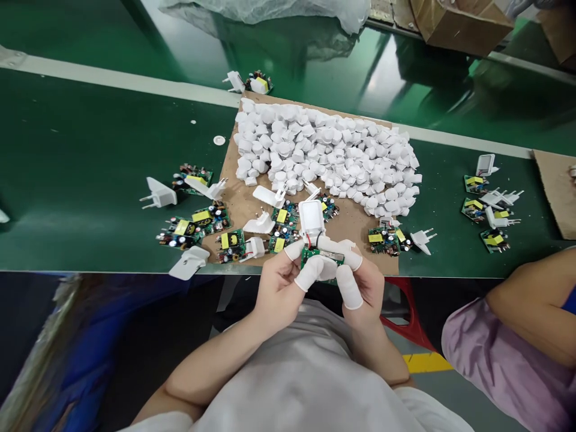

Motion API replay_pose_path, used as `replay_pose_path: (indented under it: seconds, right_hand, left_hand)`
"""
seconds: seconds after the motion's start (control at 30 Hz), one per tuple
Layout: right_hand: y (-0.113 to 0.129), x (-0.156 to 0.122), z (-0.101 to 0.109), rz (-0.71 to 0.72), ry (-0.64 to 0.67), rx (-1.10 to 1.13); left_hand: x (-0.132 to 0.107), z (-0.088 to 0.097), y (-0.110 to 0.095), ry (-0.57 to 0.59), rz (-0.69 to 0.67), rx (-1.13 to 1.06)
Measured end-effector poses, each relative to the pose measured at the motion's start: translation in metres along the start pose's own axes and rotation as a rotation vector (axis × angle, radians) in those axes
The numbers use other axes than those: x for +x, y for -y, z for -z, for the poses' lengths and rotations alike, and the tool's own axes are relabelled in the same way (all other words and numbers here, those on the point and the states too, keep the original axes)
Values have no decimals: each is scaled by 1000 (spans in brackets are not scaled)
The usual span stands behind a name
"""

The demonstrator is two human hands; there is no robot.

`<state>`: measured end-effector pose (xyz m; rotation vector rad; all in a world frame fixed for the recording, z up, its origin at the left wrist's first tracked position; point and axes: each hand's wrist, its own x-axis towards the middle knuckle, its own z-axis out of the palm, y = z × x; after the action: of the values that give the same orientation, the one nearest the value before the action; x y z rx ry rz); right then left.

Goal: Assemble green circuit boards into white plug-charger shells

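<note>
My left hand and my right hand, with white finger cots on thumbs and fingers, grip a green circuit board at the table's front edge. A small white piece lies against the board between my thumbs. Red and black wires run from the board to a white plug housing, standing just beyond my fingertips. Behind it, a heap of small white pieces covers much of a brown cardboard sheet. My fingers hide much of the board.
Wired boards with white plugs lie left, beside my hands, and right. More boards lie farther right, near a person's arm. A plastic bag and cardboard box are at the back.
</note>
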<state>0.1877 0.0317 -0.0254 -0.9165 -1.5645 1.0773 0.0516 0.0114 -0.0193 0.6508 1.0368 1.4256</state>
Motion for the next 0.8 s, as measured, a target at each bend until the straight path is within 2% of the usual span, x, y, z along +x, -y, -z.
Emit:
replay_pose_path:
  seconds: [0.1,0.23,0.33,0.47,0.63,0.8]
  right_hand:
    - [4,-2,-3,32,-44,25]
    - [10,-10,-7,-31,-93,91]
    - [17,-18,-10,-80,-111,136]
    - [28,-22,-15,-120,-162,211]
    - [35,-20,-20,-154,-117,320]
    - [35,-21,-17,-188,-12,333]
  left_hand:
    - [-4,4,-1,65,-1,-16]
    - [-13,3,-17,135,-40,106]
    - [-25,-2,-27,131,-24,217]
    - [-44,-6,-30,104,9,208]
    - [-53,-1,-29,143,-21,195]
    - [-44,4,-29,318,8,243]
